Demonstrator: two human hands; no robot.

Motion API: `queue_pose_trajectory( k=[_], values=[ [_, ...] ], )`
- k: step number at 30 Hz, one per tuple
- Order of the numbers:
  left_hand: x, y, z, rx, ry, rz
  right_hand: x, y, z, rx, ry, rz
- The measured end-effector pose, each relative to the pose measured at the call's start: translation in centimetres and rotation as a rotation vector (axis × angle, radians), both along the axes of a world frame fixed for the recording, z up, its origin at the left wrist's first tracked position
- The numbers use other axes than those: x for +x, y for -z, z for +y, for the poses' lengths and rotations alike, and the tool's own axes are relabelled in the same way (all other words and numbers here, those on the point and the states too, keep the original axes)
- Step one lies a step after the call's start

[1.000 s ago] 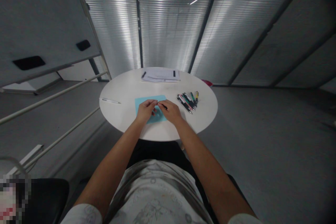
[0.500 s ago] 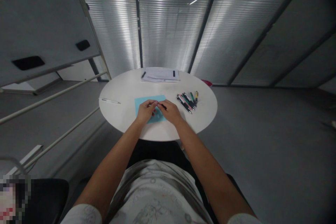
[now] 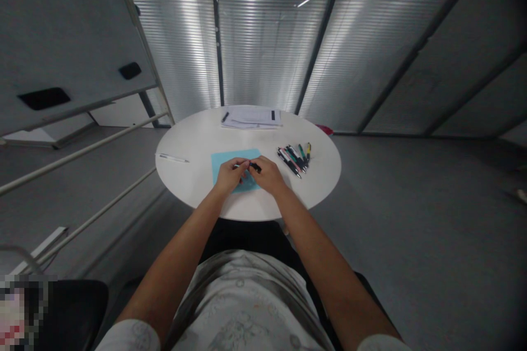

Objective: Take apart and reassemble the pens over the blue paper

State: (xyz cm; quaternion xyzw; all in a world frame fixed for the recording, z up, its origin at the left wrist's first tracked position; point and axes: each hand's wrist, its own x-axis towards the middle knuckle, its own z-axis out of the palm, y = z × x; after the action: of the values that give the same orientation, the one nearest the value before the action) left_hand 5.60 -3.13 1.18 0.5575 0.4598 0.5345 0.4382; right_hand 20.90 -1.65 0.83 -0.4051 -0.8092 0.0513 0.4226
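The left hand (image 3: 228, 176) and right hand (image 3: 269, 174) are together over a light-blue sheet (image 3: 236, 154) on the round white counter (image 3: 191, 134). The right fingers pinch a small dark pen-like piece (image 3: 256, 167), probably to steady it; the left fingertips meet them, though whether these grip it too, I cannot tell. The grouped pens (image 3: 293, 160) lie to the right, likely for easy reach. A white pen (image 3: 174, 158) lies apart, left; papers (image 3: 251, 116) rest at the far edge.

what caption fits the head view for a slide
Left hand and right hand meet at a small dark piece over blue paper beside loose pens
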Motion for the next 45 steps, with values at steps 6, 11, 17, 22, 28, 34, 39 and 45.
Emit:
queue_pose_trajectory(
  k=[6,11,17,22,28,34,39,45],
  values=[
    [-0.2,0.7,0.5,0.052,0.003,0.054,0.0,-0.1,-0.1,0.03,0.003,-0.008],
    [-0.1,0.0,0.0,0.033,-0.031,0.091,0.0,-0.2,-0.1,0.024,0.005,0.002],
    [0.0,-0.4,-0.2,0.02,-0.037,0.049,0.1,-0.2,0.0,0.008,-0.02,-0.001],
    [0.2,-0.3,-0.1,0.012,-0.035,-0.012,0.0,-0.1,0.0,0.016,-0.041,0.024],
    [0.3,-0.8,-0.6,-0.014,-0.007,-0.021,0.0,-0.2,-0.1,0.005,-0.034,0.079],
    [0.2,-0.4,-0.1,-0.006,0.004,-0.072,-0.1,-0.2,-0.3,0.002,-0.073,0.171],
    [0.1,0.2,0.3,0.032,0.01,-0.124,-0.2,-0.1,-0.2,-0.04,-0.077,0.223],
    [0.1,0.0,0.1,0.057,0.007,-0.101,-0.2,-0.4,-0.4,-0.048,-0.065,0.224]
  ],
)
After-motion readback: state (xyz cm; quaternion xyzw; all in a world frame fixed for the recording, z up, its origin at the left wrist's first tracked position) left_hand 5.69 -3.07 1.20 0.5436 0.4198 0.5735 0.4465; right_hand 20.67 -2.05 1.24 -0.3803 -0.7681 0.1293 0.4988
